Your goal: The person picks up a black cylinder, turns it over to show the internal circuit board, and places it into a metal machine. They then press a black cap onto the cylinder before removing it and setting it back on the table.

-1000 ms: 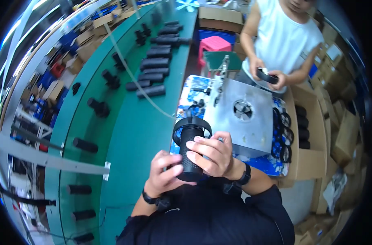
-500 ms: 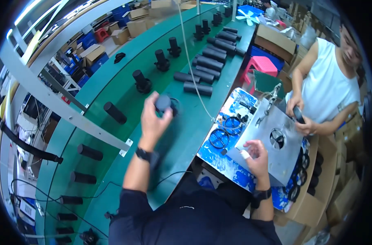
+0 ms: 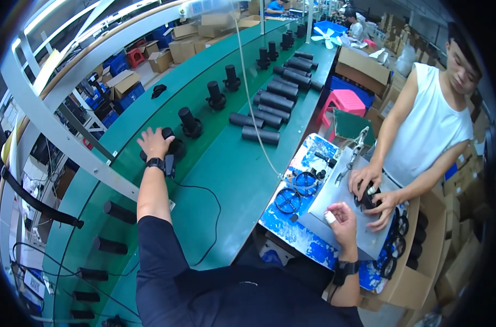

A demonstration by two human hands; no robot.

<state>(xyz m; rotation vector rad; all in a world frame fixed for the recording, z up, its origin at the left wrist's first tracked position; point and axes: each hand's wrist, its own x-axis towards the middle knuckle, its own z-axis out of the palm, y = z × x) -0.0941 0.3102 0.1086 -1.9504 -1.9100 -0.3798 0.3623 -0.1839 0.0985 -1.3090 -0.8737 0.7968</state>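
My left hand [image 3: 155, 144] reaches over the green belt with its fingers spread. Right beside it stands a black cylinder on a round base [image 3: 176, 147], partly hidden by the wrist and hand. Under the fingers shows the end of a lying black cylinder [image 3: 143, 155]. My right hand [image 3: 344, 224], white tape round one digit, hovers palm up by the near edge of the metal plate [image 3: 327, 210]; its fingers are loosely curled and nothing shows in them. Across the plate, a co-worker's two hands [image 3: 374, 196] press on a black round part [image 3: 370, 200].
More black cylinders on bases [image 3: 215, 95] stand along the belt. Several loose black tubes [image 3: 260, 135] lie at its right side. Black rings [image 3: 288, 200] rest on the blue-and-white worktable [image 3: 308, 240]. A grey frame beam [image 3: 90, 158] crosses at left; a cord [image 3: 248, 92] hangs in front.
My left hand has moved left and let go of the black cylinder with its base, which now stands on the belt. The co-worker's hands have come down onto the metal plate with a black part.
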